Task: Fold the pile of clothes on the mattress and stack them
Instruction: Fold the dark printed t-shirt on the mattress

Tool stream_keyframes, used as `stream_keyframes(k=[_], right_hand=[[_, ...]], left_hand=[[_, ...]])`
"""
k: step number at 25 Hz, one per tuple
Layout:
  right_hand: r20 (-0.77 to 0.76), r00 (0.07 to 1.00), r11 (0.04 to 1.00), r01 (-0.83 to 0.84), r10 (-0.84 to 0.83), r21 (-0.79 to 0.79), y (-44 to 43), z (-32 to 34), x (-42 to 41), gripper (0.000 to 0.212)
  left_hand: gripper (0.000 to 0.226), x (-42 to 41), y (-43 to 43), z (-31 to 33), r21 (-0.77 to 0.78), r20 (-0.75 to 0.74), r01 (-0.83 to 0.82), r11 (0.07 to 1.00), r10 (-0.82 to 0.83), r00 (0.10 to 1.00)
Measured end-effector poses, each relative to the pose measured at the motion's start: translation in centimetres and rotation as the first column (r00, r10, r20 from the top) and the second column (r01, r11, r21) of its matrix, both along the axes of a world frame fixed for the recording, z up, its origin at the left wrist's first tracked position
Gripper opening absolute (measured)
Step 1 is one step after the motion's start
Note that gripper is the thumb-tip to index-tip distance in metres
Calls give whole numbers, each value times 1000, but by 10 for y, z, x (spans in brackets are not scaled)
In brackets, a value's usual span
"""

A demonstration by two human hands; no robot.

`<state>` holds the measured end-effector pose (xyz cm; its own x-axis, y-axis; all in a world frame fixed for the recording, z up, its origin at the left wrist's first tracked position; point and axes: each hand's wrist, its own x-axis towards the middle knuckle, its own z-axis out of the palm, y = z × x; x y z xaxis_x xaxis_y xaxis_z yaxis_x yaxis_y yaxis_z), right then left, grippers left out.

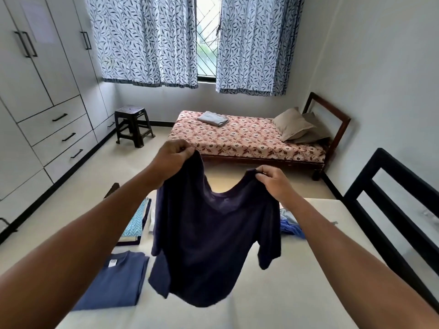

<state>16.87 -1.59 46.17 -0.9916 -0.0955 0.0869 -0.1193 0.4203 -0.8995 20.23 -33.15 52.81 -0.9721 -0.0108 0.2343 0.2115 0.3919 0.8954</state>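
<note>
A dark navy T-shirt (209, 236) hangs in the air over the cream mattress (297, 281). My left hand (172, 157) pinches its left shoulder and my right hand (273, 182) pinches its right shoulder, so the neckline sags between them. On the mattress at the left lies a folded blue T-shirt (118, 279) with its label up. Behind it sits a folded teal patterned cloth (136, 220). A crumpled pile of blue and pale clothes (291, 223) shows to the right, partly hidden by the shirt.
A black bed frame (389, 200) borders the mattress on the right. Across the floor stands a second bed (244, 138) with folded grey cloth and pillows. A dark plastic stool (133, 124) and white wardrobes (42, 103) line the left side.
</note>
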Motion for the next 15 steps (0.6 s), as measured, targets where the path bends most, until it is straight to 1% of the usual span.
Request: stream_keyframes(k=[1,3,4,5,7,8,9,10,12,13,14,15], right_hand=[[-47,997,997,-60,58,-44,-14,13,5,19],[-149,972,978,-196,183,-78,-40,35,14,15],[-196,957,968,-236,216,-84,-49,44,16,14],[-236,942,962,-261,237,-77,-54,51,17,14],[-281,923,960,-278,262,-18,-48,52,12,7],[-262,927,961,-274,270,23,-40,48,9,10],[-215,938,962,-266,273,63,-29,39,7,19],[-145,947,957,-273,285,98,-19,27,8,25],[4,947,927,-315,321,204,-3,1,13,28],[36,946,909,-319,322,269,2,-11,18,29],[48,951,903,-306,307,300,6,-20,21,28],[40,961,916,-273,274,295,10,-24,24,27]], left_hand=[[10,7,7,-2,-26,47,82,996,-81,996],[36,22,28,-6,-103,139,287,952,-272,952],[43,28,40,-9,-134,176,381,915,-357,917],[42,30,49,-14,-148,190,430,891,-402,896],[25,25,55,-18,-178,145,379,908,-357,923],[27,21,53,-16,-188,130,340,922,-319,939],[32,17,50,-13,-195,136,307,932,-285,949],[35,15,48,-10,-203,146,293,934,-267,953],[39,15,48,-4,-254,147,319,913,-290,946],[40,16,48,-4,-273,156,344,899,-311,938],[40,17,48,-3,-267,167,370,890,-335,927],[39,18,47,-3,-243,181,390,888,-354,918]])
